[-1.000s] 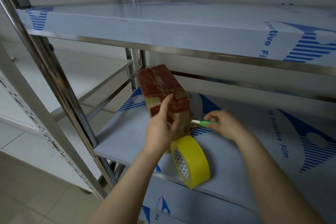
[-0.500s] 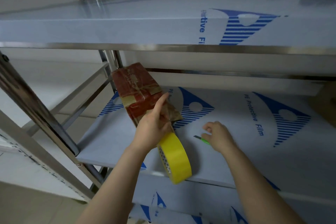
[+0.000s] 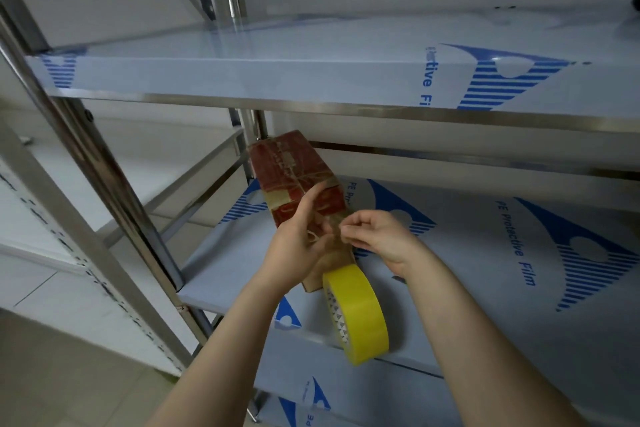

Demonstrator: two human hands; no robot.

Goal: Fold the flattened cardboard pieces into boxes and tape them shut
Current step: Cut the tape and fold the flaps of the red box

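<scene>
A small red-brown cardboard box (image 3: 291,173) with tape strips across it is tilted up above the middle shelf (image 3: 485,270). My left hand (image 3: 301,239) grips the box's near end, thumb over its top face. My right hand (image 3: 377,236) has come against the same end, fingertips pinching at the tape there beside my left fingers. A yellow tape roll (image 3: 356,315) hangs just under the box at the shelf's front edge; what holds it is hidden. The green cutter is out of sight.
The steel rack has an upper shelf (image 3: 311,76) close above the box and a lower shelf (image 3: 346,392) below, all covered in blue-printed protective film. Slanted steel uprights (image 3: 104,184) stand at the left. Tiled floor (image 3: 69,374) lies beyond them.
My right hand set the green cutter down on the shelf, then rose to the box's near end. The left hand kept its hold on the box.
</scene>
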